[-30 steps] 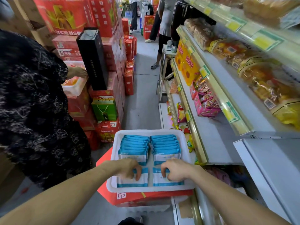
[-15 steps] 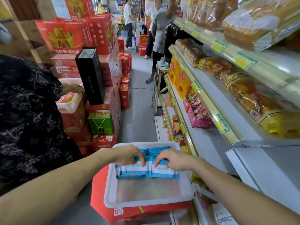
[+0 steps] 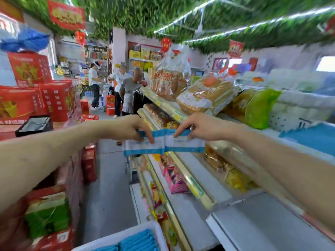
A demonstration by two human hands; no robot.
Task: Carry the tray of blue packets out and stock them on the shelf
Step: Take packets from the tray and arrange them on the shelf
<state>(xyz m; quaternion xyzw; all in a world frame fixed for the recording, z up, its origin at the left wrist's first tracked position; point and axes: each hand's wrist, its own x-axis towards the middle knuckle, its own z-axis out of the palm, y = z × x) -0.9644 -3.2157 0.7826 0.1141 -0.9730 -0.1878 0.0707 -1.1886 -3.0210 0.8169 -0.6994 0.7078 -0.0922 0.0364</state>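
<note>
The left hand [image 3: 133, 126] and right hand [image 3: 201, 126] each pinch a stack of blue-and-white packets [image 3: 183, 143], held side by side in the air just left of the shelves [image 3: 204, 180], above the near white tray [image 3: 130, 232].

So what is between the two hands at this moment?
Head view: only the blue packets, two bundles side by side and meeting in the middle; the left hand pinches one, the right hand the other.
</note>
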